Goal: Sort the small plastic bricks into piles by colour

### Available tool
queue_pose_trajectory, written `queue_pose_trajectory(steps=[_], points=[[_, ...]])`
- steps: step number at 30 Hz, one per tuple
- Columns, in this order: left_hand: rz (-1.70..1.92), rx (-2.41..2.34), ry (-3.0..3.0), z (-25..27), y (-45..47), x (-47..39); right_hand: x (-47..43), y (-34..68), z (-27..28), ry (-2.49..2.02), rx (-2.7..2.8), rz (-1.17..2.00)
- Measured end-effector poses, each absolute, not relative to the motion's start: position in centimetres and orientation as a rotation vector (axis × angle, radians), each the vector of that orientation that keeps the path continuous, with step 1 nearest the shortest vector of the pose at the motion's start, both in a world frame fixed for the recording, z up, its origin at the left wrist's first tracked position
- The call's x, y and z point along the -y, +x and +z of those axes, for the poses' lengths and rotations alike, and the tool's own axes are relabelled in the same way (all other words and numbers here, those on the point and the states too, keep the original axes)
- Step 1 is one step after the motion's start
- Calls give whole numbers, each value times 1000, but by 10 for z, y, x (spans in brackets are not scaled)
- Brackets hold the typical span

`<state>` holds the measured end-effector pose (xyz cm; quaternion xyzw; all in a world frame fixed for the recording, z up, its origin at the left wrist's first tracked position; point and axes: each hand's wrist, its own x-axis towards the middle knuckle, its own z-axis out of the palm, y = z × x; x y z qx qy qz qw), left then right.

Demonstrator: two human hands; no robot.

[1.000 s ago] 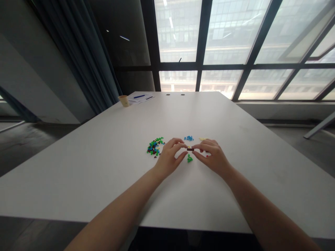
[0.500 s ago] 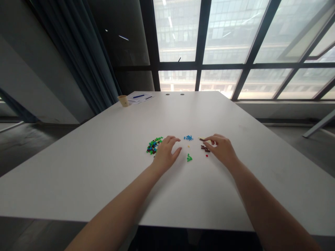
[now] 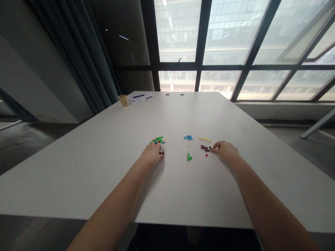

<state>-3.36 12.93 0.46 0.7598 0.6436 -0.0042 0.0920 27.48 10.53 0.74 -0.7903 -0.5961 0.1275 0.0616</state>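
Observation:
My left hand (image 3: 151, 154) is at the near side of a mixed pile of small toy bricks (image 3: 157, 140), thumb and fingers apart. It covers part of the pile, and dark pieces show between its fingertips. My right hand (image 3: 225, 150) has its fingertips pinched on a small dark brown brick (image 3: 210, 148) at the right end of a group of brown bricks (image 3: 205, 147). Around these lie a cream brick group (image 3: 205, 139), a blue group (image 3: 188, 137), a green group (image 3: 189, 157), one yellow piece (image 3: 188, 146) and one red piece (image 3: 206, 155).
The bricks lie on a large white table (image 3: 167, 188). Toward its far left corner stand a tan cup (image 3: 124, 100) and papers (image 3: 142, 98) with a blue pen (image 3: 138, 96). Two round discs sit near the far edge, before the windows.
My left hand has moved left onto the mixed pile. My right hand has shifted right and nearer, bringing a brown brick from over the cream group down beside the brown ones.

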Motion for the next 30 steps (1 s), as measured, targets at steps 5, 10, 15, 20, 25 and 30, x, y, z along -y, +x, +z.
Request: queue_pose_trajectory(steps=[5, 10, 15, 20, 25, 30], points=[[55, -1867, 2260, -3, -36, -135, -106, 278, 5, -2402, 1819, 376], [107, -1854, 2280, -11, -40, -143, -107, 276, 3, -2393, 1829, 380], [204, -1815, 2319, -10, -40, -143, -108, 271, 1, -2374, 1851, 332], [270, -1831, 2289, -3, -37, -140, -109, 273, 0, -2362, 1847, 285], [371, -1893, 2193, 1, -36, -141, -108, 273, 2, -2346, 1831, 258], [367, -1930, 2186, -5, -40, -147, -107, 271, 4, -2332, 1834, 252]])
